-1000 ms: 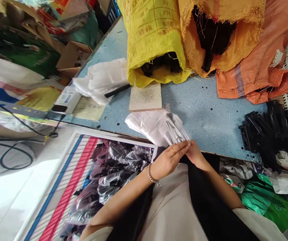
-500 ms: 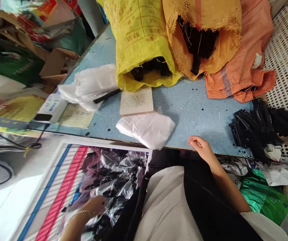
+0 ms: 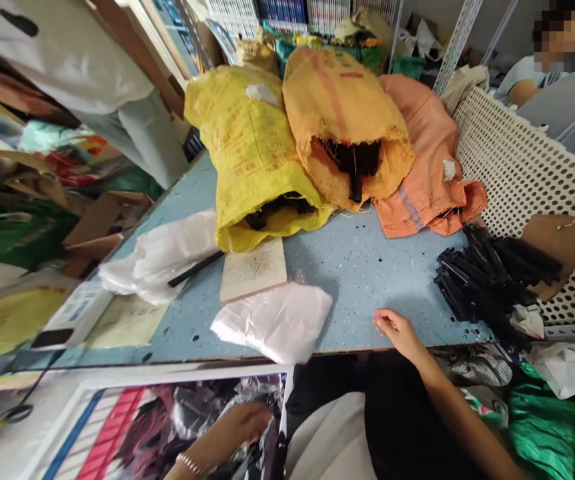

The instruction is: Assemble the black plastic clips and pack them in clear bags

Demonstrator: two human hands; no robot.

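My left hand (image 3: 242,428) hangs over a white-rimmed container (image 3: 80,403) with blue and red stripes, its fingers blurred but stretched forward and holding nothing I can see. Below it lie several dark items in clear plastic wrapping (image 3: 192,410). At the table's front edge, my right hand (image 3: 396,331) is loosely bent with thumb and fingers a little apart and nothing in it. A stack of clear plastic bags (image 3: 275,321) lies left of that hand, partly against a small board (image 3: 253,270). To the right is a pile of black plastic parts (image 3: 482,273).
Yellow (image 3: 257,160), orange (image 3: 340,93) and red-orange (image 3: 417,153) woven sacks lie across the blue table (image 3: 352,280); black parts show in the first two. A perforated white panel (image 3: 512,153) borders the right. One person (image 3: 97,80) stands at back left, another (image 3: 522,80) is far right.
The view has tilted up, bringing in shelves and two people behind the sacks. My left hand has moved rightward over the wrapped items. My right hand stays at the table edge.
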